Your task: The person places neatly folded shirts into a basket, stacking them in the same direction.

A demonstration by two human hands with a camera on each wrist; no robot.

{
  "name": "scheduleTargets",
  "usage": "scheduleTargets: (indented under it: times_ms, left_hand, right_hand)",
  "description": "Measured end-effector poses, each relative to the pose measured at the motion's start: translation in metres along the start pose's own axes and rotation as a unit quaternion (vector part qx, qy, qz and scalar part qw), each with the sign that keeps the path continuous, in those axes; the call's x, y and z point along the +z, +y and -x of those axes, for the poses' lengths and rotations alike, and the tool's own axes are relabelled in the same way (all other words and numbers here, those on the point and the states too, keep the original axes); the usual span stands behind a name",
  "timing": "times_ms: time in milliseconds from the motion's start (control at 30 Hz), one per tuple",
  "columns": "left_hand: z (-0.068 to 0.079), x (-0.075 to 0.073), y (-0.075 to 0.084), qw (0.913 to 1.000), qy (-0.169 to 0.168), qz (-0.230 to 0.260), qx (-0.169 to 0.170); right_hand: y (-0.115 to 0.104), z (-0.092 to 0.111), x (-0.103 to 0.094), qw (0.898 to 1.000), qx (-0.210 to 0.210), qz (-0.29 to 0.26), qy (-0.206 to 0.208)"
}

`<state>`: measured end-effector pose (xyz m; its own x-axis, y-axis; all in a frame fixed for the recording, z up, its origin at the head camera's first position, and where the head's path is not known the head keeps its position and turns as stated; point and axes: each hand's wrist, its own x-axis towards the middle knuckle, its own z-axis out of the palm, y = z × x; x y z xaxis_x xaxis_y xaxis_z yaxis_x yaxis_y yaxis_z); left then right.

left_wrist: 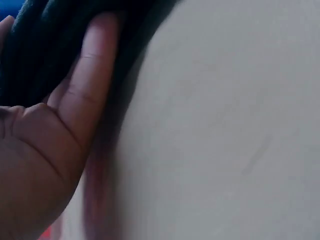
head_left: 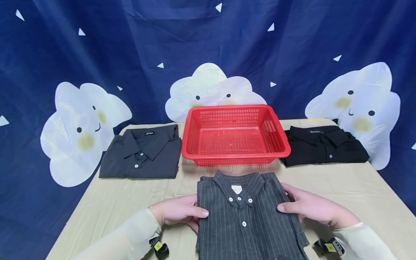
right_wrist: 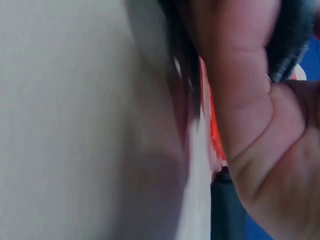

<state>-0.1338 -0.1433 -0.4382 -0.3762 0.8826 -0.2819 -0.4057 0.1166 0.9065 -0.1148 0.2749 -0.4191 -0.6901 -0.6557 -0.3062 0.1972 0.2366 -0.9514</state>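
Observation:
A folded dark grey pinstriped shirt (head_left: 243, 224), collar towards the back and white buttons down its front, is between my two hands at the table's near side. My left hand (head_left: 180, 211) grips its left edge, thumb on top and fingers underneath. On the opposite edge my right hand (head_left: 312, 206) holds it the same way, thumb over the striped cloth. In the left wrist view, fingers (left_wrist: 90, 75) reach under the dark fabric (left_wrist: 40, 50). The right wrist view has the cloth (right_wrist: 290, 40) tucked between thumb and fingers.
Behind the shirt stands a red plastic basket (head_left: 230, 159) with nothing in it. A folded charcoal shirt (head_left: 113, 162) lies to its left, a folded black shirt (head_left: 341, 150) to its right. A blue curtain (head_left: 146, 36) with cloud faces hangs behind the beige-covered table (head_left: 357, 191).

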Motion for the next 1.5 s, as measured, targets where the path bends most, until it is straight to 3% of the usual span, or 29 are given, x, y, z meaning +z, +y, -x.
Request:
scheduleTargets:
  times_ms: [267, 533, 733, 867, 1133, 1300, 1500]
  left_hand:
    - [-0.005, -0.002, -0.004, 0.9991, 0.038, 0.011, 0.016]
    - [-0.001, -0.004, -0.006, 0.9965, 0.073, 0.028, 0.028]
    - [0.003, -0.005, -0.006, 0.9959, 0.068, 0.033, 0.050]
    - [0.006, -0.003, -0.002, 0.9951, 0.076, 0.013, 0.062]
    - [0.019, 0.007, 0.011, 0.9913, 0.082, -0.074, 0.071]
    - [0.025, 0.017, 0.030, 0.9817, 0.116, -0.134, 0.068]
    - [0.025, 0.022, 0.052, 0.9712, 0.151, -0.175, 0.059]
  right_hand:
    - [0.000, -0.006, 0.002, 0.996, -0.011, 0.076, 0.050]
    - [0.004, -0.008, 0.001, 0.996, -0.045, 0.046, 0.061]
    - [-0.003, 0.000, -0.002, 0.996, -0.082, -0.008, 0.041]
    - [-0.010, 0.004, -0.003, 0.993, -0.115, -0.037, 0.009]
    - [-0.029, 0.019, 0.000, 0.993, -0.110, 0.044, 0.027]
    - [-0.039, 0.025, -0.001, 0.987, -0.151, 0.056, 0.025]
    - [-0.048, 0.028, -0.007, 0.982, -0.163, 0.083, 0.050]
